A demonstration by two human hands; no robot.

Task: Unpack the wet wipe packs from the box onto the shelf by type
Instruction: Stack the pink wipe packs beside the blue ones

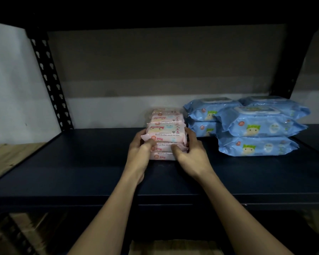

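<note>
While both hands are busy at the pink stack, I take stock from the biggest thing down. The shelf (81,162) runs dark across my view, its upright (50,78) at ten o'clock. The blue packs (256,126) sit at two o'clock in two-high stacks, lids up, well sorted. Just beside them, toward twelve o'clock, the pink packs (166,126) form a narrow row running back to the wall. The box is out of sight.

My left hand (140,153) curls round the left end of the front pink packs, thumb across their face; my right hand (190,153) grips the right end, fingers wrapped behind. Both pinch the same small bundle, which rests on or just above the shelf; I cannot tell which.

I judge this to be the placing step for the pink type: the bundle is going down at the front of its row. The next move calls for letting go evenly, so the soft packs do not slump sideways toward the blue ones, then squaring the row.
</note>
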